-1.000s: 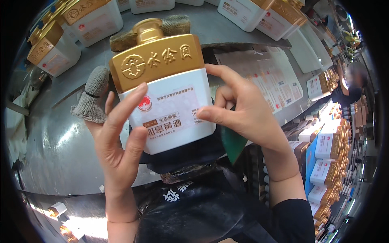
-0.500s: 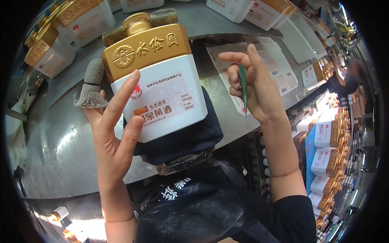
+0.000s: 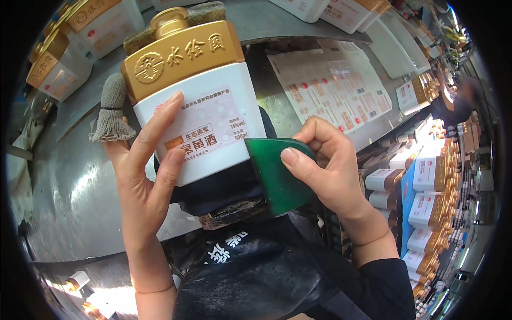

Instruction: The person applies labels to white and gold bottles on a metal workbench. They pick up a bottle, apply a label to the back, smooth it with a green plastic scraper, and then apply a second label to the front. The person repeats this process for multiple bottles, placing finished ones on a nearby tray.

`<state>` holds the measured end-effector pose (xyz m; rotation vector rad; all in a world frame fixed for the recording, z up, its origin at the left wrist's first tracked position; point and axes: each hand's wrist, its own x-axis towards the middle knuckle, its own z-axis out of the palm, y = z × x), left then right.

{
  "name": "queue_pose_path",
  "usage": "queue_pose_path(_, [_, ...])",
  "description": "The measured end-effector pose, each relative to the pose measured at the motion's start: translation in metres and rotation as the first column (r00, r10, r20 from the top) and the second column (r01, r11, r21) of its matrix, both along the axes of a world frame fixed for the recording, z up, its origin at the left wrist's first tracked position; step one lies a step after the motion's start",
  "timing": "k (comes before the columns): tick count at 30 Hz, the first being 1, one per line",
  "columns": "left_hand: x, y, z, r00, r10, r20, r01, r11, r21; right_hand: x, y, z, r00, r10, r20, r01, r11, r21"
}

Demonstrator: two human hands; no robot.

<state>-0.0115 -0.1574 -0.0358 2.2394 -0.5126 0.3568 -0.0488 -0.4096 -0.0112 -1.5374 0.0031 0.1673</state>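
A flat white bottle [image 3: 242, 101] with a gold shoulder and neck leans on a dark cloth-covered support [image 3: 197, 194] in front of me. A pale printed label [image 3: 218, 120] lies on its front. My left hand [image 3: 144, 170] steadies the bottle from the left, with index finger and thumb against its face. A grey knitted sleeve [image 3: 113, 109] covers another finger of that hand, beside the gold shoulder. Between thumb and fingers, my right hand [image 3: 333, 168] grips a green scraper [image 3: 277, 173], its upper corner close to the bottle's lower right side; contact cannot be made out.
Behind the neck sit brush-like rolls [image 3: 207, 13]. Printed label sheets [image 3: 336, 96] lie on the metal table [image 3: 80, 176] at right. More gold-and-white bottles [image 3: 106, 29] stand along the far side. Rows of bottles [image 3: 426, 205] fill the right, where another person [image 3: 458, 101] appears.
My right hand has come down and inward and turned the scraper from edge-on to broadside, near the bottle. The label sheets show more fully. The bottle and left hand appear slightly farther left.
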Motion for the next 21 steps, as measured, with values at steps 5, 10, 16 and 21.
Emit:
queue_pose_path(5, [0.0003, -0.0023, -0.0016, 1.000, -0.002, 0.016, 0.003, 0.998, -0.066, 0.0027, 0.0004, -0.0013, 1.000, 0.004, -0.005, -0.004, 1.000, -0.009])
queue_pose_path(10, [-0.0007, -0.0029, 0.0002, 1.000, 0.005, 0.010, -0.004, 0.999, -0.033, 0.0039, 0.0002, -0.0020, 1.000, -0.001, -0.014, 0.001, 0.999, -0.035])
queue_pose_path(16, [0.0003, -0.0039, 0.0007, 1.000, -0.018, 0.021, 0.019, 0.999, -0.050, 0.0041, 0.0012, -0.0031, 1.000, -0.023, -0.004, 0.023, 0.997, -0.080])
queue_pose_path(21, [-0.0002, -0.0049, 0.0003, 1.000, -0.007, 0.020, 0.008, 0.998, -0.057, 0.0032, 0.0021, -0.0041, 0.999, -0.035, 0.023, 0.037, 0.995, -0.096])
